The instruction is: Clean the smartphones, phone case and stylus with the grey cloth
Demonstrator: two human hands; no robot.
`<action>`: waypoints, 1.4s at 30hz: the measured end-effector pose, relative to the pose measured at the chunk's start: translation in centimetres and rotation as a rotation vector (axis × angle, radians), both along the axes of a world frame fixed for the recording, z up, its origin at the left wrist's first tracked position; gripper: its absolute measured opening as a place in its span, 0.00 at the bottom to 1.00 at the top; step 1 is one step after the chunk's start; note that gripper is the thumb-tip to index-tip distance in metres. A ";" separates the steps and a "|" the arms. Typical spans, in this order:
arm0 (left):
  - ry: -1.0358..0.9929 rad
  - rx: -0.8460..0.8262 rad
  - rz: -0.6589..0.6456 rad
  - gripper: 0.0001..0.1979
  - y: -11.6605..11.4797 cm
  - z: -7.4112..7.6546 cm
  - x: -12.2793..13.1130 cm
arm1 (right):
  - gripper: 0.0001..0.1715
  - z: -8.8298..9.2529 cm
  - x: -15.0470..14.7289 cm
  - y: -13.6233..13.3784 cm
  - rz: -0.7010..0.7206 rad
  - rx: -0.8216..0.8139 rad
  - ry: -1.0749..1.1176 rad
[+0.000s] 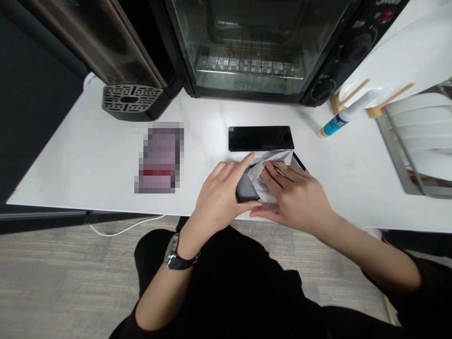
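Observation:
My left hand grips the left end of a flat, dark grey object with black edges, its thumb along the near side and its fingers along the far side. My right hand bunches a light grey cloth under its fingertips and presses it onto that object. Cloth and hands cover most of the object, so its kind is unclear. Just beyond my fingers a black, glossy, phone-like slab lies flat on the white counter.
A pixelated pinkish item lies left on the counter. Behind stand a machine with a slotted drip tray and a toaster oven. Rightward are a blue-and-white tube and a rack of white plates. The counter's front edge is close to me.

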State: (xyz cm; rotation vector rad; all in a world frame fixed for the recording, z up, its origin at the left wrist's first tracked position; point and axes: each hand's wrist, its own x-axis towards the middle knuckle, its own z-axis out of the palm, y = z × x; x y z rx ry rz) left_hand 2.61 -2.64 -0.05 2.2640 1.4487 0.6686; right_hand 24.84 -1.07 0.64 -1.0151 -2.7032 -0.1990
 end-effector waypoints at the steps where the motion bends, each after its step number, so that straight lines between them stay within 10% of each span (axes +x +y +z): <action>1: 0.001 0.000 0.002 0.55 0.0 0.0 0.0 | 0.55 0.1 -0.7 -0.1 0.005 0.000 0.006; 10: -0.001 0.039 0.007 0.39 0.0 -0.4 -0.3 | 0.49 -1.6 -5.2 -1.4 0.154 -0.083 0.280; 26: 0.039 -0.007 0.007 0.47 -0.3 -0.2 -0.6 | 0.16 -1.3 1.8 -0.2 0.243 -0.329 0.336; 36: 0.028 -0.010 0.027 0.48 -0.4 -0.2 -0.5 | 0.16 -0.9 8.9 0.6 -0.031 -0.068 0.153; 42: 0.011 -0.035 -0.009 0.50 -0.2 0.2 -0.7 | 0.32 -1.1 8.0 -0.5 -0.063 -0.027 0.063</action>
